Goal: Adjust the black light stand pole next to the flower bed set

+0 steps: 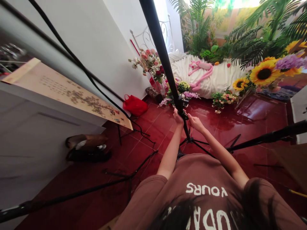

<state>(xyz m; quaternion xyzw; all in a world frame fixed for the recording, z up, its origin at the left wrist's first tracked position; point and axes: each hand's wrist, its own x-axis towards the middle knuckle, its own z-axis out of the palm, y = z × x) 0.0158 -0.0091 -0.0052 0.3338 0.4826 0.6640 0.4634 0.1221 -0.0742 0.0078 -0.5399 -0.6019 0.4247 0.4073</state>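
Observation:
A black light stand (161,41) rises in front of me, its pole running up past the top of the view. Its tripod base (189,140) is spread on the red tiled floor. My left hand (177,117) is closed around the pole at a dark collar. On the right side of that same collar, my right hand (195,123) is closed, with thumb and fingers pinched at what looks like a knob. The fingertips partly hide the knob.
More black stands lean at lower left (83,191) and right (271,136). A cable (79,62) hangs at left beside a painted scroll (83,99). A red bag (135,104) is by the wall. Flowers (150,62), sunflowers (264,74) and a pink plush toy (203,66) are ahead.

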